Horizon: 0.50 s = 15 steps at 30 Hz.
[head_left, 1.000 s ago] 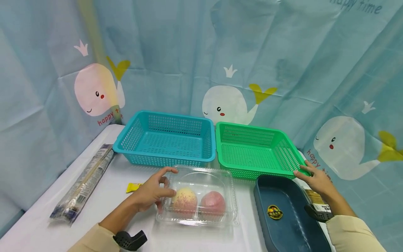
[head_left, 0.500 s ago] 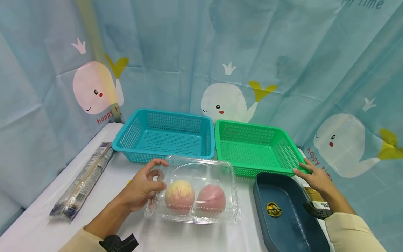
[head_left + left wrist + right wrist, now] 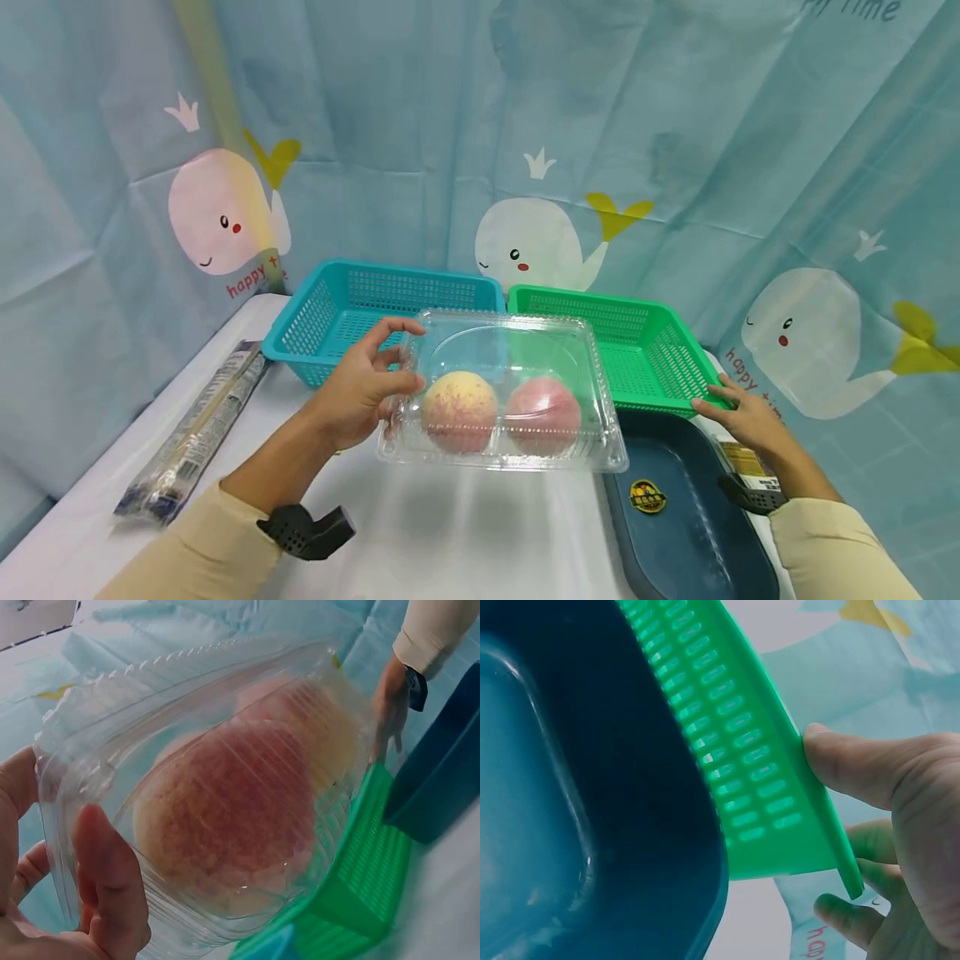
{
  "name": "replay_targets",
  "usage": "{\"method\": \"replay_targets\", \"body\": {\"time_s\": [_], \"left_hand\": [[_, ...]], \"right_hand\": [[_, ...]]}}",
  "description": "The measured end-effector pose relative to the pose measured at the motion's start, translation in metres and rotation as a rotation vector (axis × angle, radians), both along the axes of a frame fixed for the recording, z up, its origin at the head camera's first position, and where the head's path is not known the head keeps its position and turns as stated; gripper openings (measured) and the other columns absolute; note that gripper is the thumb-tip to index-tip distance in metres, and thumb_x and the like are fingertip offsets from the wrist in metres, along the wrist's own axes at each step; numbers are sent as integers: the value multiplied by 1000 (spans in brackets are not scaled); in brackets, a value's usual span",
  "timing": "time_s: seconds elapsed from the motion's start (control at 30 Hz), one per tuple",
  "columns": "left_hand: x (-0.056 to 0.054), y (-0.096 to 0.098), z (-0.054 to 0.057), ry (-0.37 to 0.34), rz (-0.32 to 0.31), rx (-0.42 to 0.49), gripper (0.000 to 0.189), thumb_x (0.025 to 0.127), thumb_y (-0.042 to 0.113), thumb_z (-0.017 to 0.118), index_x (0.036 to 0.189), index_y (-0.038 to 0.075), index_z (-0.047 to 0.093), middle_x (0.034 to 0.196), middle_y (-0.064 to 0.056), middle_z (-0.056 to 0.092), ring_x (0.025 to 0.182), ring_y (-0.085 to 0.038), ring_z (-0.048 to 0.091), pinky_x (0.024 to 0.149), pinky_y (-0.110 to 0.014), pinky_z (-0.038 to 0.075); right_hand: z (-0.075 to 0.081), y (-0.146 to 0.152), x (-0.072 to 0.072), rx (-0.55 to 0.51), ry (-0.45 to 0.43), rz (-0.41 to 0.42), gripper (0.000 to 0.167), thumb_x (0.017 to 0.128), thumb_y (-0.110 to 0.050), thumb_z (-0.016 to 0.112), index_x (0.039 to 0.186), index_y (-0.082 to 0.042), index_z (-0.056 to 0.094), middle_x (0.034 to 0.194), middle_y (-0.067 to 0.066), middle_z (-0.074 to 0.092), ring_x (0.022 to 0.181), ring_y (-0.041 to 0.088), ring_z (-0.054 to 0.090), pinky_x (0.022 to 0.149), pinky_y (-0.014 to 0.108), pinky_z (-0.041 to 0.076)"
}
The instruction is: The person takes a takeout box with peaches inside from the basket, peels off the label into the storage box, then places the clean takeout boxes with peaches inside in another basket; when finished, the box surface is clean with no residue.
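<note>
My left hand (image 3: 358,392) holds a clear plastic clamshell box (image 3: 611,433) by its left side, raised above the white table and in front of the baskets. Inside sit two round, peach-like items, one yellow and pink (image 3: 459,412), one pink (image 3: 543,415). In the left wrist view the thumb (image 3: 109,877) presses the box's near wall, with other fingers behind it. My right hand (image 3: 750,425) grips the right front corner of the green basket (image 3: 678,367). The right wrist view shows its thumb (image 3: 855,761) on the rim and fingers below.
A blue basket (image 3: 300,367) stands left of the green one. A dark blue tray (image 3: 697,508) lies in front of the green basket, with a printed packet (image 3: 746,467) beside it. At the left lies a long silvery package (image 3: 195,433). A whale-print curtain (image 3: 420,167) hangs behind.
My left hand has lifted the clamshell box off the table, up and forward, then rightward, so it overlaps both baskets in view. The right hand stays at the green basket's corner.
</note>
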<state>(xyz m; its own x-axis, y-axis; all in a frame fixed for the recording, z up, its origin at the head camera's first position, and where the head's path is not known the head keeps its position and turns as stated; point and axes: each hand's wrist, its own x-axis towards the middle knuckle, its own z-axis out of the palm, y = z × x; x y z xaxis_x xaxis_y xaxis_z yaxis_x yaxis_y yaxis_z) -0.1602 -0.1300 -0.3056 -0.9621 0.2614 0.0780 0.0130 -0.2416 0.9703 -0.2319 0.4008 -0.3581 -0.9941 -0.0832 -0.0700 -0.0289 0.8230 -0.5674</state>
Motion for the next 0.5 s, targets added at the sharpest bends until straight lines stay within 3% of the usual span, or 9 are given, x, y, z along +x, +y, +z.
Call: {"method": "replay_targets", "body": {"time_s": [0.13,0.3,0.5], "left_hand": [[-18,17,15,12,8,-22,56,83,-6,64,130,17,45,99,-16,39,67,-23,47,41,-25,41],[-42,40,26,15,-8,-23,55,84,-4,65,130,20,46,86,-12,40,46,-18,35,35,-26,40],[-76,72,30,23,-34,10,56,82,-3,68,130,20,48,78,-9,38,46,-17,34,36,-29,41]], "right_hand": [[3,1,1,30,3,-2,82,95,-48,56,142,15,29,155,28,-1,130,63,8,93,76,24],[5,-1,1,79,1,10,82,95,-49,55,141,15,33,154,30,2,128,63,12,93,75,25],[9,1,-2,158,23,38,80,95,-48,54,139,16,36,152,33,7,126,65,17,91,76,26]]}}
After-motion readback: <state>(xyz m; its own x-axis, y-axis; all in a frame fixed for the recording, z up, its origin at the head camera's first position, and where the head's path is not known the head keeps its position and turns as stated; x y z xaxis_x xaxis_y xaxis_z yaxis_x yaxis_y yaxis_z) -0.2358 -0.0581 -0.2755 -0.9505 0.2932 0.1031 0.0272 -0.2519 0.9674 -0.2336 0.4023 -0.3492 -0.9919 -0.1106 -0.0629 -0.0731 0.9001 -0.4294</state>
